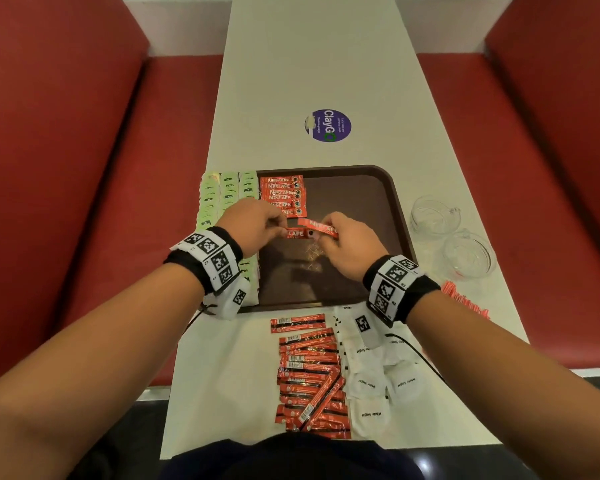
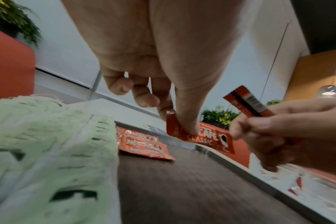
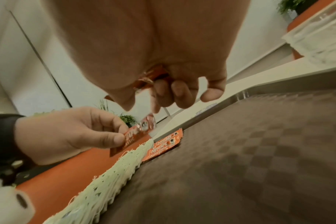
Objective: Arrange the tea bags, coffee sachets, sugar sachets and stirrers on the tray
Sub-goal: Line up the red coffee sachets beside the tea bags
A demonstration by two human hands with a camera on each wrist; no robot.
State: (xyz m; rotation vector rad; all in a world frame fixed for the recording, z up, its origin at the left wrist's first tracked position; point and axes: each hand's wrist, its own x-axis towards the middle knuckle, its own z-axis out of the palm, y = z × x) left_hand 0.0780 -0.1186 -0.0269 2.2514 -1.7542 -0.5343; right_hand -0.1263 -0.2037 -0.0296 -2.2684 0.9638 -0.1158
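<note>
The tray (image 1: 378,188) holds tea bags (image 1: 229,188) and coffee sachets (image 1: 283,194); both hands' fingers pinch sachets.

Both arms reach forward with bands on the wrists. The left hand (image 1: 253,221) pinches a coffee packet (image 1: 299,233). The right hand (image 1: 350,245) grips more packets (image 1: 317,224).

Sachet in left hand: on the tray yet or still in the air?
In the air. The left hand pinches the coffee sachet above the tray, short of the laid row of sachets; the left wrist view shows clearance beneath it.
</note>
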